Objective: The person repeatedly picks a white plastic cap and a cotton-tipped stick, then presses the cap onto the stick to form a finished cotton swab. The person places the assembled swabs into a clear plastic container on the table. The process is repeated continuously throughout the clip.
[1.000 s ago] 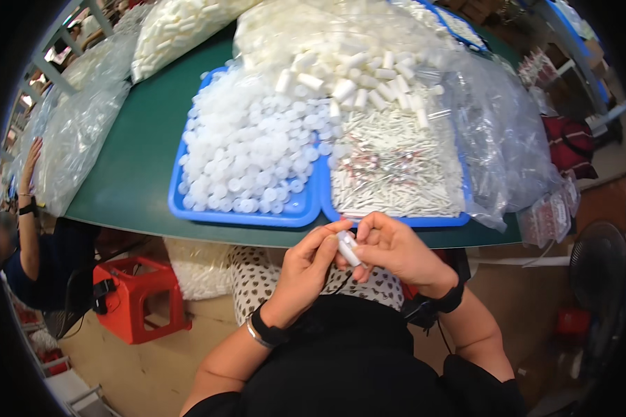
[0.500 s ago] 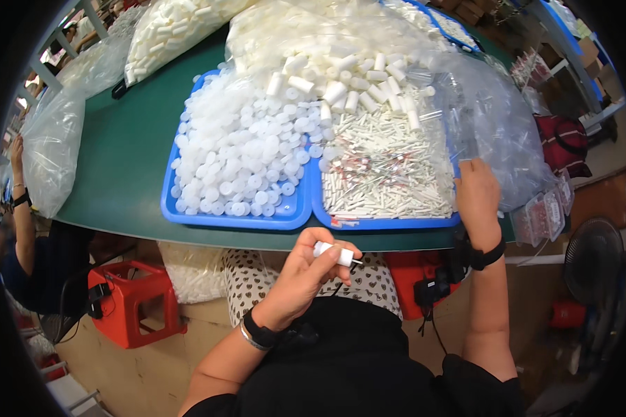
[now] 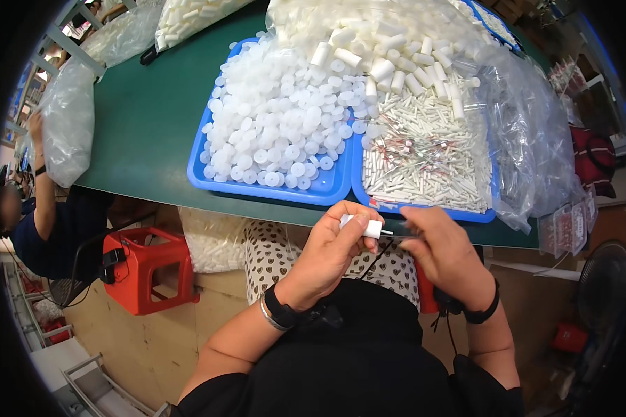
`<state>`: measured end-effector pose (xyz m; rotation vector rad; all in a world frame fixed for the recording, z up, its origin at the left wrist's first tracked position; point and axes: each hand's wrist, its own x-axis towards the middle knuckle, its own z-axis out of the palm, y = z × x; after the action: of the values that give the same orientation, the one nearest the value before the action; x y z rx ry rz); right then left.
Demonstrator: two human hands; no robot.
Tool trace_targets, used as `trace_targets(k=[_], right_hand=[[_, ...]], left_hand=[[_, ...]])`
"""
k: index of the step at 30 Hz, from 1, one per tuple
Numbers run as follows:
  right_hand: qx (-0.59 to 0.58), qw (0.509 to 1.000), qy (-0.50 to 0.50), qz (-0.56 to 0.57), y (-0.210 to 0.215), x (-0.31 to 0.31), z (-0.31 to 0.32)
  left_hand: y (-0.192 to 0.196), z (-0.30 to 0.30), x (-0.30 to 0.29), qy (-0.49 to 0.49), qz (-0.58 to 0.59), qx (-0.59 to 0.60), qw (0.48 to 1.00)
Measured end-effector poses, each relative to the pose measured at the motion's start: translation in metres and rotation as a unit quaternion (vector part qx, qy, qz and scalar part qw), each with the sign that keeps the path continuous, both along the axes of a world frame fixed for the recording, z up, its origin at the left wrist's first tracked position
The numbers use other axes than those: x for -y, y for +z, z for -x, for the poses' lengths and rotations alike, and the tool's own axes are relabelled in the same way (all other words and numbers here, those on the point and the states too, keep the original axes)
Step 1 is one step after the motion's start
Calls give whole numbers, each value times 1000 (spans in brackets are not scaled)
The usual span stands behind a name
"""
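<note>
My left hand point(image 3: 332, 249) is closed around a small white cylinder point(image 3: 373, 229), held level just in front of the table edge. From its right end sticks a thin pin point(image 3: 387, 233). Close to that pin, my right hand point(image 3: 446, 256) has its thumb and fingers curled toward each other, with a blurred, see-through bit between the tips that I cannot make out. Beyond my hands, a blue tray point(image 3: 268, 192) holds a heap of translucent white discs point(image 3: 271, 125). Beside it, a second blue tray point(image 3: 358, 167) carries many thin white sticks point(image 3: 424, 184) with some reddish pieces among them.
White cylinders point(image 3: 396, 59) spill from a clear bag behind the trays. Crumpled clear plastic point(image 3: 528, 132) lies at the right on the green table point(image 3: 146, 132). A red stool point(image 3: 135, 281) stands at lower left, near another person's arm point(image 3: 43, 201). A fan point(image 3: 605, 292) is at far right.
My right hand has left the right edge of the stick tray and come in beside the cylinder's pin. My left hand still holds the cylinder. The whole view has shifted slightly.
</note>
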<state>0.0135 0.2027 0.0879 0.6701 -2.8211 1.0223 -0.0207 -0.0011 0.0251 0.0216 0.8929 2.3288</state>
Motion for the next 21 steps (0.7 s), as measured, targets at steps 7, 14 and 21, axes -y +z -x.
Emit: trace_targets(k=[7,14,21], right_hand=[[-37,999,-33,10,-21,23,0],[84,975,-83,186,-40,31,-5],[14,989,12,147,-52,36,-5]], left_hand=[[3,-7,-3,42,66,-46,996],[-18,-13,-5,74,209,-192,956],[-18,-16,-9,-15,116,-298,947]])
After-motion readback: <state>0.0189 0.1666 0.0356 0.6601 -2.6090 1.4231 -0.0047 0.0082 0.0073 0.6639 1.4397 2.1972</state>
